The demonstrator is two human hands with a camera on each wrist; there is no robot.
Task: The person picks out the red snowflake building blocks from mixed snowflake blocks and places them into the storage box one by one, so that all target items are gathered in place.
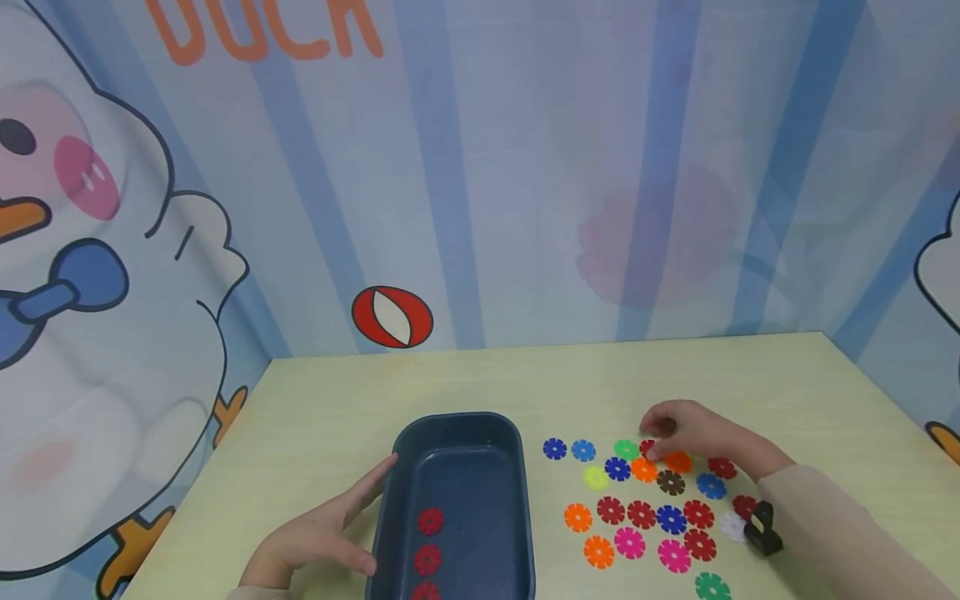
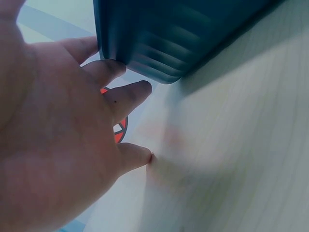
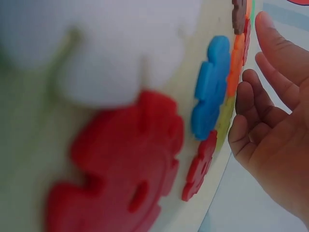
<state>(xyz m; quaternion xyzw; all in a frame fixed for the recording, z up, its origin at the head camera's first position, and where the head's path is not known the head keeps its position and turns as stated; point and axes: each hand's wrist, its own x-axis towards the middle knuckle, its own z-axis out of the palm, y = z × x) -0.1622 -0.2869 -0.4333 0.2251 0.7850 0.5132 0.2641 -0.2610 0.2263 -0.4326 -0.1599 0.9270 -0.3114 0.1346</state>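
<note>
A dark blue tray [image 1: 454,433] stands on the table, with several red notched flower-shaped discs [image 1: 431,522] lying in it. My left hand [image 1: 318,533] is spread at the tray's left side, its fingertips touching the wall; the left wrist view shows the fingers [image 2: 126,99] fairly straight. Over the back row of discs reaches my right hand [image 1: 693,433], thumb and forefinger apart right at a red disc [image 1: 648,447]. The right wrist view shows that hand's lower fingers [image 3: 251,111] loosely bent, close to an orange disc [image 3: 235,65], nothing visible in its grasp.
Several more discs lie spread right of the tray, among them a dark blue disc [image 1: 555,448], a pink disc [image 1: 629,542], a brown disc [image 1: 671,482] and a green disc [image 1: 712,586]. A printed curtain [image 1: 525,167] hangs behind the pale table [image 1: 337,400].
</note>
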